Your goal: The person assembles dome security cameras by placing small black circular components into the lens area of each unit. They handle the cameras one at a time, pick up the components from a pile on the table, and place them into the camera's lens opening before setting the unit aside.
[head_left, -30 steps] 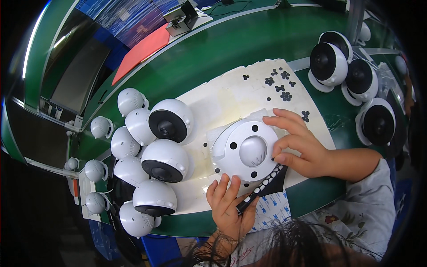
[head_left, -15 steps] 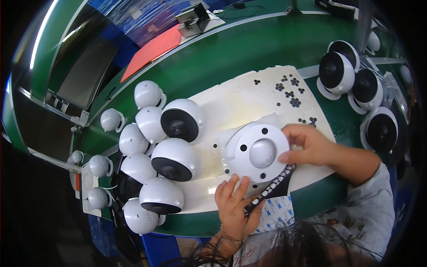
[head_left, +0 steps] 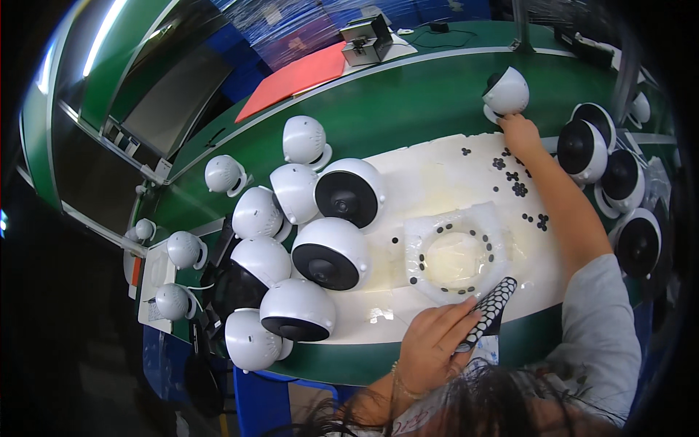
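My right hand (head_left: pixel 521 135) is stretched far out to the right, its fingers closed at the lower edge of a white dome camera (head_left: pixel 514 93) with a black front and round foot. Part of the foot is hidden by the fingers. Near the table's front edge, my left hand (head_left: pixel 437 339) holds a curled black sheet (head_left: pixel 495 309) with rows of white round spots. Just beyond that sheet lies a translucent padded ring (head_left: pixel 416 247) with several small black pads around its opening; nothing sits on it.
Several white dome cameras (head_left: pixel 298 309) crowd the left side. More cameras (head_left: pixel 579 149) stand at the right edge, beside my forearm. Clusters of small black pads (head_left: pixel 519 189) dot the cream sheet (head_left: pixel 378 273). A metal box (head_left: pixel 364 42) and red sheet (head_left: pixel 295 80) lie at the back.
The white camera base has left the padded ring. My right hand has moved far and right, to a camera standing there. My left hand has drawn slightly back, still with the black sheet.
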Tool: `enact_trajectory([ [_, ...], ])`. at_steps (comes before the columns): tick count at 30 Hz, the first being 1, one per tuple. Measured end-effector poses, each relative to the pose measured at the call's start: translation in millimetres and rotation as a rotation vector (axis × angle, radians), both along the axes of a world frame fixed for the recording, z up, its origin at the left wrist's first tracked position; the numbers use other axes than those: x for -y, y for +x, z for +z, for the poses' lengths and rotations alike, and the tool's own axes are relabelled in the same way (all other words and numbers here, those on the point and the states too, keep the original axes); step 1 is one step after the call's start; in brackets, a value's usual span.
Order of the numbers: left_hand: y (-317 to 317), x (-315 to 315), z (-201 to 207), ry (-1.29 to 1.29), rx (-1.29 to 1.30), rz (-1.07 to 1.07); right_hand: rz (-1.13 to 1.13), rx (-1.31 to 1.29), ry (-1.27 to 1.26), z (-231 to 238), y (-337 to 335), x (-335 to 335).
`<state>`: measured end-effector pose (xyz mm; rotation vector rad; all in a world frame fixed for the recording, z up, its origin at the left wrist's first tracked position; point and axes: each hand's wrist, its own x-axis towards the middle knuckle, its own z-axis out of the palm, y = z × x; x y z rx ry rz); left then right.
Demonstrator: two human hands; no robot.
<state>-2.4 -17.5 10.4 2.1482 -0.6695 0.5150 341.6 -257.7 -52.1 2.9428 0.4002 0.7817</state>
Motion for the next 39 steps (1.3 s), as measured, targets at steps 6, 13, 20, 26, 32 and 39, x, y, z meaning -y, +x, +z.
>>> enact_trajectory([
  [6, -13, -11, 4, -0.049, -0.14, -0.024, 0.439, -0.362, -0.02, 38, -14, -135],
  [13, -10, -46, -18, -0.155, -0.208, -0.083, 0.748, -0.764, 0.326, 20, 6, -299],
  [20, -19, -50, -15, -0.153, -0.249, -0.019, 0.808, -0.174, 0.186, 30, 7, -291],
  [26, -8, -46, -14, -0.209, -0.18, -0.024, 0.569, -0.03, 0.641, 69, -23, -181],
  [32, -11, -28, 0, -0.148, -0.161, 0.053, 0.785, -0.841, 1.556, 122, -151, -79],
  [39, -11, 0, 1, -0.161, -0.134, 0.099, 0.604, -1.168, 1.503, 90, -219, -64],
])
